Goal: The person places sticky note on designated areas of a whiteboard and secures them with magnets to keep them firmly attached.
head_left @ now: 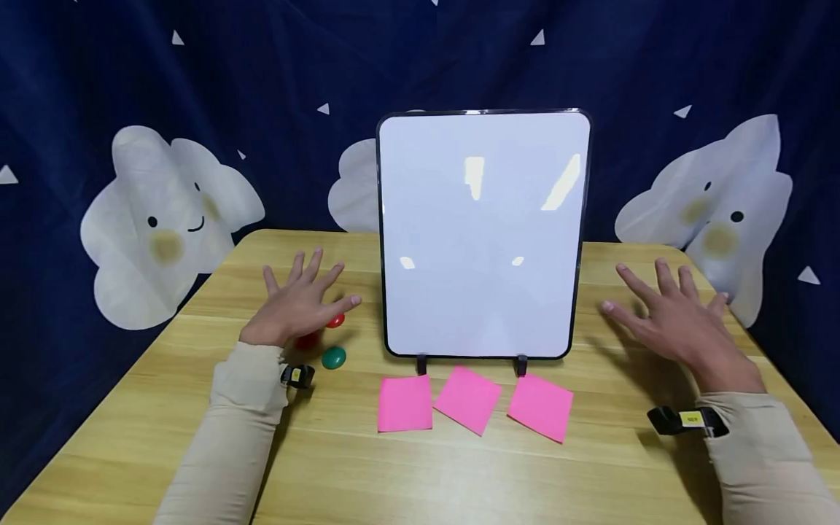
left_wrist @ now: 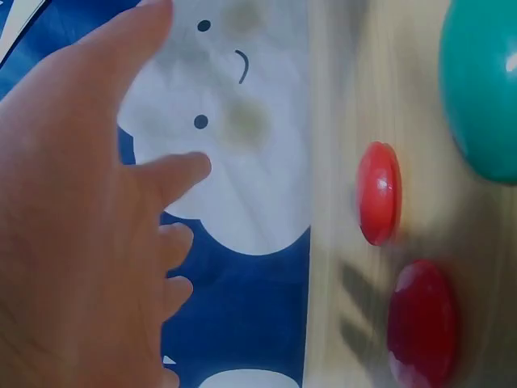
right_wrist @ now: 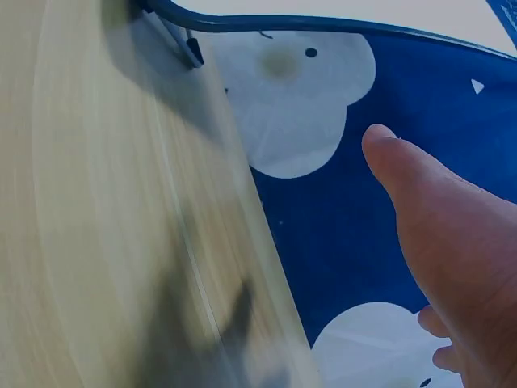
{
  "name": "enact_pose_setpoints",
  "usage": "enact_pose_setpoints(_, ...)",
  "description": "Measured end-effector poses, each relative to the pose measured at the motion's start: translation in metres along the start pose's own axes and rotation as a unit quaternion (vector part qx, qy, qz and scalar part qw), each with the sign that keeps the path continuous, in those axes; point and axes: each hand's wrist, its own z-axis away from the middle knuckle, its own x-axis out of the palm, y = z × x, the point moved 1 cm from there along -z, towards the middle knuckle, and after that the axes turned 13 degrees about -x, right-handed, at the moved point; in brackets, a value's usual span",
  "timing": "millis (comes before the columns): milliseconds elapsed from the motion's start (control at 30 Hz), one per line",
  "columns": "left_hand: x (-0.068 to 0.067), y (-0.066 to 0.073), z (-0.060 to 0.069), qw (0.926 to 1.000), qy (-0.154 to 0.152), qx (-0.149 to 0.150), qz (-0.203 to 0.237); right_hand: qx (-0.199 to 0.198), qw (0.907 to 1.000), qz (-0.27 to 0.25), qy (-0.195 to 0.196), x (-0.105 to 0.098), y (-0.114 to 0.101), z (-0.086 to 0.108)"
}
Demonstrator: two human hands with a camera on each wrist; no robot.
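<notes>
My left hand (head_left: 295,306) hovers over the left part of the table with its fingers spread, holding nothing. Beneath and beside it lie two red round pieces, one (left_wrist: 380,194) nearer the thumb and another (left_wrist: 422,323) partly under the wrist in the head view. A green round piece (head_left: 334,357) lies just to their right. My right hand (head_left: 682,328) is held above the table's right side, fingers spread apart, with nothing in it. A white board (head_left: 482,233) with a black frame stands upright between the hands.
Three pink sticky notes (head_left: 405,404) lie in a row in front of the board's black feet (head_left: 422,364). The wooden table (head_left: 459,481) ends at a dark blue curtain (head_left: 289,65) with cloud prints. Each wrist wears a small black camera (head_left: 298,376).
</notes>
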Motion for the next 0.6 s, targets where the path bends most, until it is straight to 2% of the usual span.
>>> enact_pose_setpoints(300,0.0,0.003,-0.003,0.999,0.035,0.027,0.004,-0.015,0.9992,-0.03,-0.023,0.0,-0.008,-0.003)
enact_pose_setpoints(467,0.0,0.004,-0.003,0.998,0.039,0.049,0.013,-0.024,0.9985,-0.037,-0.031,-0.001,-0.012,-0.004)
enact_pose_setpoints(600,-0.001,0.003,-0.002,0.9973,0.039,0.052,0.033,-0.029,0.9984,-0.031,-0.039,-0.004,-0.016,-0.005)
